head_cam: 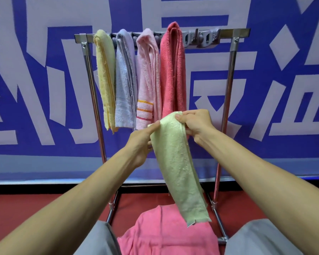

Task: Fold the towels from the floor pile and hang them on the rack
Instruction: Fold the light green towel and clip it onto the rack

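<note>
Fluffy green towel (179, 162), long folded strip

Head-worn view, forward-down, near rack (231, 74)

Backdrop: a blue banner (44, 150) printed with large pale block characters (284, 46) spans the full width of the view. A lighter blue-grey band (44, 166) runs along its lower part, and below that lies a narrow dark strip (44, 188). The floor (35, 205) is a matt red surface. Illumination is soft and even.
</note>
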